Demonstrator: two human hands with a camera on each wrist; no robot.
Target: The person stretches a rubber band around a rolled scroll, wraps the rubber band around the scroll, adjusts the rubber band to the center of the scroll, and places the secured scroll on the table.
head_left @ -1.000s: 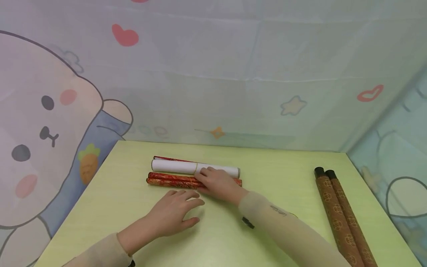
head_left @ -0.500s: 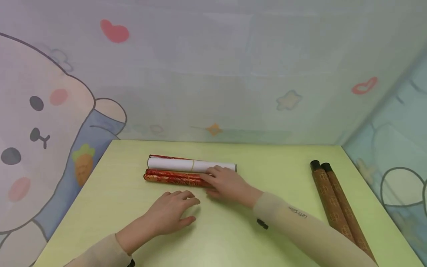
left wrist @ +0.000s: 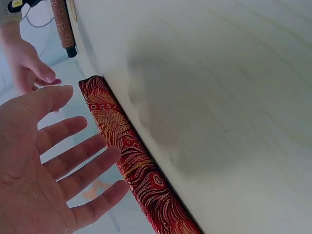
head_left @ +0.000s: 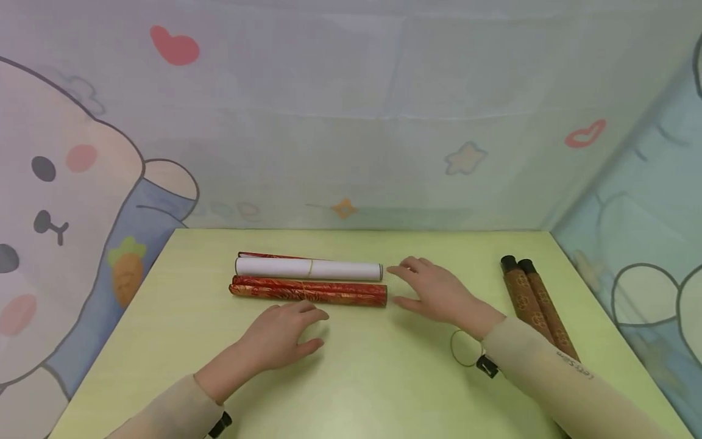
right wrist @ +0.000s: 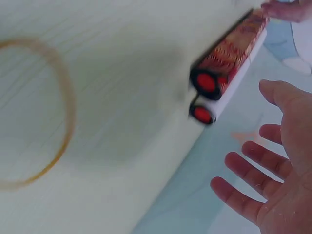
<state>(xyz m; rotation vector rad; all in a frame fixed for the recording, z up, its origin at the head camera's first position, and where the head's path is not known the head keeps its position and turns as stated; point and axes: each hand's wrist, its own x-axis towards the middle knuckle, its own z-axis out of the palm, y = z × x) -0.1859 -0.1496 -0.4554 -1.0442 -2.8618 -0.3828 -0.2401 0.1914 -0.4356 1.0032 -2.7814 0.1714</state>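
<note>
And there you've let go: the pair of red rolls [head_left: 337,293] lies free on the tabletop [head_left: 351,390], on the near side of the white roll [head_left: 274,267] and roughly in line with it. Half a second ago your right hand [head_left: 439,294] was on the right part of that pair; now it has slid off and sits just past the white roll's right end, fingers apart and nothing between them. That leaves the whole right end of the pair in plain sight, and I'd judge this bit of placing finished for the moment, since the rolls lie side by side without your grip.

Your left hand [head_left: 274,335] has hardly moved, on the near side of the white roll, the red pair between; its fingers are loosely spread and hold nothing. Whether a fingertip brushes the red pair, I can't tell.

A thin yellow band [head_left: 311,268] circles the white roll, and one more red edge [head_left: 255,255] peeks out on its far side. A thin loop [head_left: 466,349] hangs at your right wrist. Well to the right of the white roll lie two brown rolls [head_left: 521,292] with black ends, partly under your sleeve [head_left: 548,366].
</note>
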